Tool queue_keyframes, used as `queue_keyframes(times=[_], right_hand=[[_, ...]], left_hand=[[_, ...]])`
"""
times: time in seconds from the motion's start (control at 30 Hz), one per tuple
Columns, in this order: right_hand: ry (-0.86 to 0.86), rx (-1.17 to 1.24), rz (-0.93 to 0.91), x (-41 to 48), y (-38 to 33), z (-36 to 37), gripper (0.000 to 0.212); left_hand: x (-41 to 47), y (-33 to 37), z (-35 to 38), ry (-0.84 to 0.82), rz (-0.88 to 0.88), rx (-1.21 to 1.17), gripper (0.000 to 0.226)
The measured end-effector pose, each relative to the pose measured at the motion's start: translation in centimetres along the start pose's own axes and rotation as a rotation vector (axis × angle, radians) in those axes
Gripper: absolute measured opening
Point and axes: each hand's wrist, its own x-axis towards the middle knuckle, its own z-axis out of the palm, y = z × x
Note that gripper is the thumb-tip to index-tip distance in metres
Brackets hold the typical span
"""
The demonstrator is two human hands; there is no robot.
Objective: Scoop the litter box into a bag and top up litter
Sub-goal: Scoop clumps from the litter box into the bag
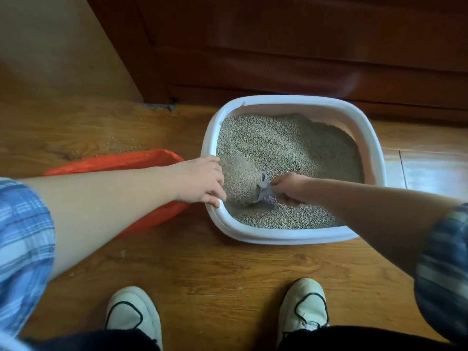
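A white litter box (364, 127) sits on the wooden floor, filled with grey-green litter (291, 148). My right hand (287, 187) grips the handle of a pale grey scoop (263, 190), whose blade is buried in a mound of litter near the box's left side. My left hand (200, 181) grips the box's left rim with fingers curled over the edge. An orange plastic bag (121, 160) lies on the floor just left of the box, mostly hidden under my left forearm.
A dark wooden cabinet (278, 46) stands right behind the box. Scattered litter grains (124, 148) lie on the floor beyond the bag. My two white shoes (134, 312) are planted on the floor in front of the box.
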Motion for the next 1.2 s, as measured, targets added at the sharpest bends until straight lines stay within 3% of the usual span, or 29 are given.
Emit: queue_keyframes(times=[0.17,0.33,0.47,0.63,0.87,1.1,1.2], right_hand=[[-0.015,0.194,-0.084,-0.7,1.7,-1.8,0.021],[0.077,0.114,-0.117,-0.9,2.7,-2.7,0.019],[0.233,0.116,-0.157,-0.9,3.0,-3.3,0.022],[0.370,-0.052,-0.241,-0.9,3.6,-4.4,0.024],[0.388,-0.043,-0.273,-1.3,3.1,-5.0,0.026],[0.418,-0.289,-0.257,-2.2,2.5,-7.8,0.027],[0.436,-0.273,-0.274,-2.2,2.4,-8.5,0.024]], left_hand=[[0.1,0.2,-0.3,0.029,0.026,0.048,0.032],[0.2,0.5,-0.8,0.035,0.054,0.052,0.039],[0.2,0.4,-0.6,0.044,0.052,0.024,0.031],[0.2,0.4,-0.5,0.049,0.052,0.026,0.031],[0.1,0.2,-0.2,-0.008,-0.024,0.039,0.034],[0.1,0.4,-0.4,-0.066,-0.059,0.051,0.034],[0.1,0.5,-0.4,-0.088,-0.072,0.059,0.036]])
